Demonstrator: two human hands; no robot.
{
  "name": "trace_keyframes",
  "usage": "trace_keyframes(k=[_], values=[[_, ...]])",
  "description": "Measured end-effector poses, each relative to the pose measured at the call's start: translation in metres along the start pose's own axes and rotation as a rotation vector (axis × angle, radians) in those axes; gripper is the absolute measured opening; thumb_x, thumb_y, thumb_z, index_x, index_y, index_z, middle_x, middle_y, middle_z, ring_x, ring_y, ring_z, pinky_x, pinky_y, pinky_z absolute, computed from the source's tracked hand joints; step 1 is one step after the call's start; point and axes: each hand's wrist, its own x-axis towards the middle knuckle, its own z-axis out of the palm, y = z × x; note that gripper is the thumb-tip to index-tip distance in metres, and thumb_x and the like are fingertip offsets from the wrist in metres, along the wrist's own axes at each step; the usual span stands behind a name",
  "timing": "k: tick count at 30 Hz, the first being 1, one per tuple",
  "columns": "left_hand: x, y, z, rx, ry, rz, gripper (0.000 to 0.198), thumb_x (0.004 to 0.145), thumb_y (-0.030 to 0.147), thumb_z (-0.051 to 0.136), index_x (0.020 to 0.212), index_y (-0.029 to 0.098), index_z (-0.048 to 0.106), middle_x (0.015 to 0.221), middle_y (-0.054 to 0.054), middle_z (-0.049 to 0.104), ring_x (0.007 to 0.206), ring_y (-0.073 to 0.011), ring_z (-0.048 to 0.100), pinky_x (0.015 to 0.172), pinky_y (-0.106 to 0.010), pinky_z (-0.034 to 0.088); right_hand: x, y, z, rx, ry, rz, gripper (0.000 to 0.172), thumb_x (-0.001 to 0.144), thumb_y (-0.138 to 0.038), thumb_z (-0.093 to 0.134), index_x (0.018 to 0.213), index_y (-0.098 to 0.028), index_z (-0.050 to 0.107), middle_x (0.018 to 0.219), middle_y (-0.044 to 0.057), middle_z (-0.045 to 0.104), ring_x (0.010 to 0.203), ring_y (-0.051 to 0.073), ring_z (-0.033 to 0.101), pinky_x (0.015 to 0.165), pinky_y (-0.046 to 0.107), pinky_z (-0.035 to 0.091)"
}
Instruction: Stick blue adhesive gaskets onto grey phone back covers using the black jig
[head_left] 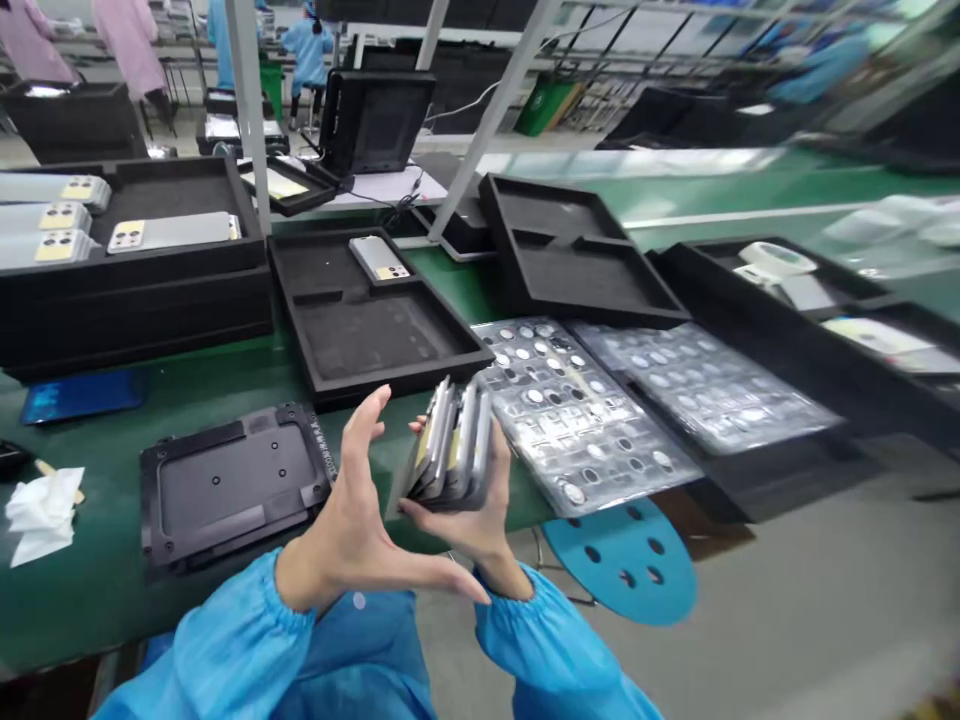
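My right hand (pixel 487 510) is wrapped round a stack of several thin phone panels (pixel 450 445), held on edge over the front of the green table (pixel 97 500). Just left of the stack, my left hand (pixel 360 520) is spread wide, its thumb stretched out below the panels, holding nothing. A black fixture plate (pixel 240 480) lies on the table to the left of my left hand. Behind the stack is a black foam tray (pixel 375 340), with one silver phone panel (pixel 379 258) in its far compartment.
Stacked black trays with phone panels (pixel 172 232) stand at the left. A blue sheet (pixel 82 396) and white tissue (pixel 45 515) lie nearer. Clear blister trays (pixel 585 410) and another black tray (pixel 585 250) are right. A blue stool (pixel 622 560) stands below the table edge.
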Motion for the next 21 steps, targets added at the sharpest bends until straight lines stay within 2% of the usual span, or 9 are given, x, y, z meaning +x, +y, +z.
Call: trace_keyframes(k=[2,6,8,10,13,16,21], values=[[0.012,-0.01,0.005,-0.093,-0.072,-0.082,0.146,0.053,0.058,0.095,0.163,0.034,0.0,0.167,-0.025,0.028,0.153,-0.0454,0.032,0.119,-0.067,0.035,0.0,0.003,0.0,0.058,-0.014,-0.016,0.125,0.074,-0.058,0.085,0.159,-0.046,-0.005,0.158,0.012,0.044,0.143,0.041,0.051,0.114,0.064,0.047],[0.028,-0.02,0.015,-0.307,-0.164,-0.227,0.148,0.055,0.057,0.095,0.164,0.035,-0.004,0.152,-0.021,0.05,0.14,-0.042,0.053,0.114,-0.063,0.045,0.005,0.003,-0.009,0.159,-0.106,-0.023,0.129,0.065,-0.066,0.088,0.161,-0.045,0.003,0.159,0.012,0.044,0.138,0.043,0.056,0.111,0.061,0.051],[0.032,-0.021,0.02,-0.358,-0.172,-0.266,0.142,0.06,0.06,0.091,0.164,0.034,-0.003,0.143,-0.019,0.056,0.127,-0.0394,0.064,0.108,-0.059,0.052,0.009,0.002,-0.013,0.198,-0.161,-0.016,0.131,0.066,-0.066,0.087,0.162,-0.042,0.002,0.16,0.014,0.044,0.139,0.043,0.055,0.112,0.061,0.049],[0.033,-0.021,0.023,-0.37,-0.149,-0.284,0.134,0.066,0.061,0.088,0.164,0.034,0.0,0.137,-0.017,0.059,0.113,-0.0345,0.071,0.1,-0.055,0.058,0.012,0.002,-0.016,0.236,-0.214,-0.006,0.134,0.068,-0.064,0.087,0.162,-0.044,-0.006,0.157,0.013,0.048,0.136,0.041,0.058,0.11,0.06,0.051],[0.029,-0.024,0.026,-0.342,-0.097,-0.279,0.127,0.069,0.058,0.088,0.164,0.035,0.007,0.135,-0.015,0.059,0.105,-0.0301,0.072,0.092,-0.048,0.062,0.013,0.004,-0.018,0.284,-0.277,0.006,0.139,0.07,-0.057,0.089,0.158,-0.05,-0.019,0.153,0.01,0.052,0.132,0.037,0.062,0.106,0.059,0.053],[0.021,-0.028,0.029,-0.264,-0.082,-0.264,0.122,0.069,0.056,0.088,0.163,0.033,0.014,0.133,-0.016,0.061,0.111,-0.0319,0.07,0.093,-0.049,0.061,0.011,0.008,-0.019,0.323,-0.306,0.013,0.138,0.072,-0.052,0.09,0.158,-0.051,-0.018,0.153,0.01,0.051,0.136,0.036,0.059,0.111,0.06,0.047],[0.009,-0.033,0.035,-0.17,-0.102,-0.26,0.103,0.073,0.067,0.08,0.154,0.029,0.028,0.138,-0.018,0.058,0.122,-0.0352,0.065,0.103,-0.053,0.055,0.004,0.015,-0.022,0.39,-0.331,0.049,0.133,0.071,-0.074,0.08,0.163,-0.041,-0.011,0.154,0.016,0.048,0.138,0.039,0.055,0.115,0.061,0.042]])
